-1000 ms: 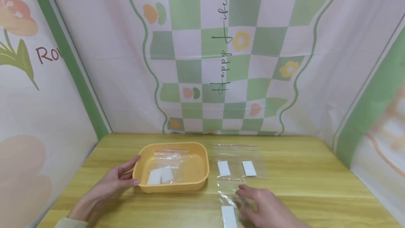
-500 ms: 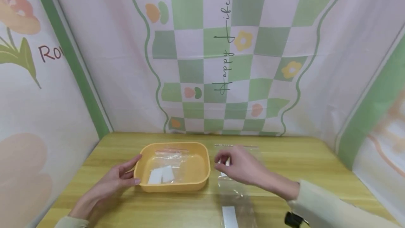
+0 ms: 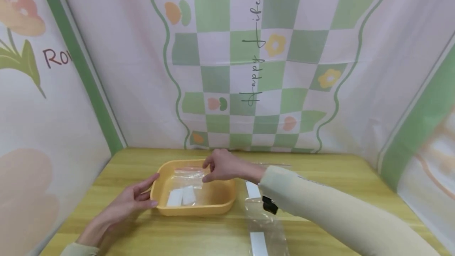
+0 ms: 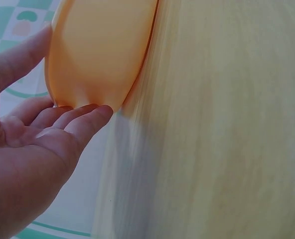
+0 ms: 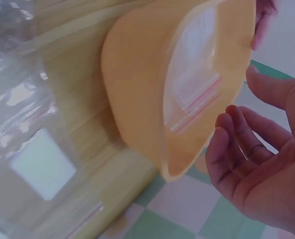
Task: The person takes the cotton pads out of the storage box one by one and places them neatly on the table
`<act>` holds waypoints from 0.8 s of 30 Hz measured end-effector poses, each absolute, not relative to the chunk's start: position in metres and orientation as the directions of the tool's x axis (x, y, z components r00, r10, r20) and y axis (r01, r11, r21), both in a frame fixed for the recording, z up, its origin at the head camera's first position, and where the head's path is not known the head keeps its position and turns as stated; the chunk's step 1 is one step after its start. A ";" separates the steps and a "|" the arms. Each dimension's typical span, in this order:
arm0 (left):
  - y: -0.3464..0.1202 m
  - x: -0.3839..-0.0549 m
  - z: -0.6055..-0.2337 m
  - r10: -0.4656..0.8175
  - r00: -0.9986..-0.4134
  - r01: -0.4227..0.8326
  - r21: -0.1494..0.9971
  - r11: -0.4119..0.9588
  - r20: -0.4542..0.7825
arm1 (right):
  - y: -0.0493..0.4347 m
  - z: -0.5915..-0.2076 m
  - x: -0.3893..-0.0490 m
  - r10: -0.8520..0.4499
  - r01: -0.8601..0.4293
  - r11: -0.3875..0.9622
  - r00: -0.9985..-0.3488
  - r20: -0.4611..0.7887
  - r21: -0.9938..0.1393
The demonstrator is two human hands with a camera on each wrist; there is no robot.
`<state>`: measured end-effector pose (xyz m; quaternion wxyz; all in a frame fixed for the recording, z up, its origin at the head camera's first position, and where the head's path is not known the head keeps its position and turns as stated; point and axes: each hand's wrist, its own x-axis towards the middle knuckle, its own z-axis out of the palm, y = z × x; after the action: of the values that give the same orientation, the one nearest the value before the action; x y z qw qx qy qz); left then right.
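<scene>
In the head view, my left hand (image 3: 129, 202) holds the left end of a shallow yellow plastic basin (image 3: 227, 204). The left wrist view shows thumb and fingertips of that hand against the basin's outside. Inside lie clear zip bags (image 3: 190, 175) with red-edged seals and white cards (image 3: 175, 197) in them. My right hand (image 3: 225, 165) hovers over the basin's far right side. Thumb and fingers stand apart with nothing between them in the right wrist view, near the basin's rim (image 5: 170, 177).
On the wooden table (image 3: 320, 185), right of the basin, lie more zip bags, one with a white card (image 3: 252, 189) and one nearer with a white card (image 3: 258, 244). My right sleeve (image 3: 320, 196) hides part of them. A patterned cloth (image 3: 245, 129) hangs behind.
My right hand has gone from the near bag on the right, past the far bags, leftward to above the basin. The left hand stays on the basin.
</scene>
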<state>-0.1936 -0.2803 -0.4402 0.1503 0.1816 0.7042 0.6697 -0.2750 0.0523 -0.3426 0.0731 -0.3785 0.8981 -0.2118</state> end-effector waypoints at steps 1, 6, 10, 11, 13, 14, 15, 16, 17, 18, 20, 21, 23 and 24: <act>-0.281 -0.194 -0.440 0.457 -0.889 0.054 0.998 0.035 0.032 | 0.048 -0.345 -0.277 -0.712 -0.645 0.632 -0.702 0.008 -0.429; -0.281 -0.194 -0.440 0.451 -0.892 0.050 0.998 0.029 0.032 | 0.028 -0.362 -0.285 -0.695 -0.629 0.693 -0.712 -0.098 -0.352; -0.281 -0.194 -0.441 0.451 -0.892 0.041 0.999 0.016 0.029 | 0.019 -0.376 -0.286 -0.646 -0.590 0.755 -0.744 -0.170 -0.286; -0.281 -0.194 -0.441 0.452 -0.891 0.039 0.999 0.012 0.030 | 0.017 -0.379 -0.285 -0.632 -0.577 0.768 -0.754 -0.180 -0.278; -0.281 -0.195 -0.441 0.454 -0.891 0.040 0.999 0.008 0.032 | 0.015 -0.383 -0.285 -0.621 -0.567 0.778 -0.759 -0.196 -0.272; -0.281 -0.195 -0.441 0.454 -0.890 0.041 0.999 0.007 0.034 | 0.014 -0.385 -0.285 -0.620 -0.566 0.779 -0.759 -0.200 -0.269; -0.280 -0.195 -0.441 0.455 -0.890 0.041 0.999 0.005 0.035 | 0.012 -0.386 -0.285 -0.619 -0.565 0.780 -0.760 -0.198 -0.270; -0.280 -0.195 -0.441 0.456 -0.890 0.041 0.999 0.003 0.035 | 0.011 -0.388 -0.284 -0.618 -0.565 0.781 -0.761 -0.198 -0.268; -0.280 -0.194 -0.441 0.456 -0.889 0.040 0.999 0.003 0.034 | 0.010 -0.389 -0.284 -0.618 -0.566 0.781 -0.761 -0.195 -0.264; -0.280 -0.194 -0.441 0.456 -0.889 0.040 0.999 0.003 0.034 | 0.008 -0.391 -0.283 -0.615 -0.564 0.783 -0.763 -0.196 -0.260; -0.281 -0.194 -0.441 0.455 -0.890 0.037 0.999 0.003 0.032 | 0.006 -0.393 -0.282 -0.600 -0.554 0.795 -0.776 -0.193 -0.245; -0.281 -0.194 -0.441 0.454 -0.890 0.036 0.999 0.003 0.031 | 0.006 -0.394 -0.282 -0.593 -0.549 0.801 -0.783 -0.190 -0.236; -0.281 -0.194 -0.441 0.453 -0.891 0.038 0.999 0.005 0.031 | 0.005 -0.396 -0.282 -0.579 -0.537 0.812 -0.794 -0.189 -0.231; -0.281 -0.194 -0.441 0.453 -0.891 0.037 0.999 0.004 0.031 | 0.005 -0.397 -0.282 -0.572 -0.532 0.816 -0.799 -0.187 -0.227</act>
<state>-0.1937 -0.2808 -0.4412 0.1523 0.1767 0.6920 0.6832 -0.2819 0.0047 -0.3969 0.1241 -0.2921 0.9448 -0.0817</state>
